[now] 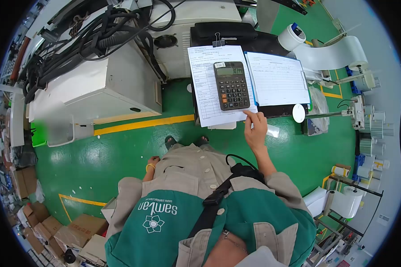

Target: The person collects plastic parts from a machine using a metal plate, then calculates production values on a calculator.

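Calculator (232, 86), dark and oblong, lies face up just beyond the fingertips of a worker's right hand (255, 131), ahead and slightly to the left, near the front edge of a black worktop (277, 111). Its long axis runs away from the worker, tipped a little off straight, and the right hand is clearly the nearer of the two.

The left hand (153, 161) hangs low beside the body, a yellow band at the wrist, its fingers loosely curled; whether it has hold of anything cannot be told. The right hand is partly open, index finger stretched toward the calculator's near end and the others bent, with nothing seen in its grasp; whether the fingertip touches the calculator is too close to call.

Beneath the calculator, thin printed sheets (203, 104) lie smooth and overhang the worktop's front edge toward its left corner. Small, raised keys stand in rows below the calculator's flat, grayish display, the digits too small to read surely. To the right rests a ruled white page (278, 80) on a blue-edged board. At the sheets' far edge grips a wire-handled clip (218, 42); near the worktop's far right corner stands a rounded white cylinder (291, 39).
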Tool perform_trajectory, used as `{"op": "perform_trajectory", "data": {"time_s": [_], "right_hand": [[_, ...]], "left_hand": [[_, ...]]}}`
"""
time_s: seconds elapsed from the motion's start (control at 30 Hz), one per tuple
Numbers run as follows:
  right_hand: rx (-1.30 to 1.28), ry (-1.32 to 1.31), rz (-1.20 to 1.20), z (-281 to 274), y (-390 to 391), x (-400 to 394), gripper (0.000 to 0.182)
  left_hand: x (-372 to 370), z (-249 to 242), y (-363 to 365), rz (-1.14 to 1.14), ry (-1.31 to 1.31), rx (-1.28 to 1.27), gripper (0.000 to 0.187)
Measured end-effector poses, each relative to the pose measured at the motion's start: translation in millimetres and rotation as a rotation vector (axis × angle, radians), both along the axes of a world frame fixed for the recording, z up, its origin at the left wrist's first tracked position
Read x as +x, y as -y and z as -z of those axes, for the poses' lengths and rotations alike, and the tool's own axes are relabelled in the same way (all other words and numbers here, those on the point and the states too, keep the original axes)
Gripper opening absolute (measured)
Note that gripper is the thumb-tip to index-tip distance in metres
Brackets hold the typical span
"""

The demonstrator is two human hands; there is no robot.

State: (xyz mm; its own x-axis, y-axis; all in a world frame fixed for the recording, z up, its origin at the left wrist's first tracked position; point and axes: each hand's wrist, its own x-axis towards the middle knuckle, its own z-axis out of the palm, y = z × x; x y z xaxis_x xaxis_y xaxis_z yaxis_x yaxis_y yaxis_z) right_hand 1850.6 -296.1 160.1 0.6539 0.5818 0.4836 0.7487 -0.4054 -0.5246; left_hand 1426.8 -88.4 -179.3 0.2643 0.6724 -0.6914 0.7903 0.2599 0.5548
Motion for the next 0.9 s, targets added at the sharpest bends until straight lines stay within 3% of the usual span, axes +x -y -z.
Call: {"op": "perform_trajectory", "data": {"time_s": [0.1, 0.13, 0.23, 0.27, 0.3, 0.37, 0.43, 0.53, 0.57, 0.63, 0.77, 0.9], "right_hand": [[-0.015, -0.039, -0.053, 1.3, -2.3, -6.1, 0.02], [0.002, -0.021, -0.058, 2.0, -4.3, -8.2, 0.02], [0.015, -0.042, -0.11, 2.3, -10.5, -13.7, 0.02], [0.015, -0.066, -0.132, 3.2, -14.5, -16.9, 0.021], [-0.007, -0.075, -0.162, 3.6, -18.7, -20.5, 0.021], [0.011, -0.08, -0.249, 5.8, -29.5, -32.0, 0.02], [-0.015, -0.102, -0.367, 5.8, -38.9, -45.5, 0.019], [-0.029, -0.116, -0.526, 1.9, -66.7, -72.0, 0.015], [-0.102, -0.153, -0.552, 7.4, -72.8, -80.3, 0.014], [-0.15, -0.295, -0.668, 5.1, -100.4, -103.9, 0.013], [-0.313, -0.304, -0.932, 10.9, -169.1, -168.1, 0.009], [-0.825, -0.257, -1.26, 31.3, -237.1, -255.6, 0.022]], "left_hand": [[3.9, -10.4, 3.6, 0.008, -0.034, 0.026, 0.031], [-26.5, 55.1, -7.8, 0.038, -0.056, 0.057, 0.032], [-30.8, 39.6, 4.7, -0.005, -0.055, 0.05, 0.032], [-15.5, -9.9, 16.8, 0.036, -0.077, 0.094, 0.031], [-34.6, 15.1, 12.7, 0.073, -0.212, 0.094, 0.032], [-70.6, 32.4, 21.1, 0.094, -0.072, 0.091, 0.032], [-69.1, -7.4, 38.1, 0.061, -0.034, 0.073, 0.032], [-79.1, 6.7, 52.9, -0.094, -0.276, 0.055, 0.031], [-75.9, -2.8, 56.3, -0.156, -0.39, 0.027, 0.031], [-96.0, 22.1, 62.1, -0.225, -0.362, 0.023, 0.031], [-136.5, 27.4, 64.6, -0.445, -0.225, 0.054, 0.03], [-229.0, 72.8, 60.2, -0.691, -0.054, 0.042, 0.029]]}}
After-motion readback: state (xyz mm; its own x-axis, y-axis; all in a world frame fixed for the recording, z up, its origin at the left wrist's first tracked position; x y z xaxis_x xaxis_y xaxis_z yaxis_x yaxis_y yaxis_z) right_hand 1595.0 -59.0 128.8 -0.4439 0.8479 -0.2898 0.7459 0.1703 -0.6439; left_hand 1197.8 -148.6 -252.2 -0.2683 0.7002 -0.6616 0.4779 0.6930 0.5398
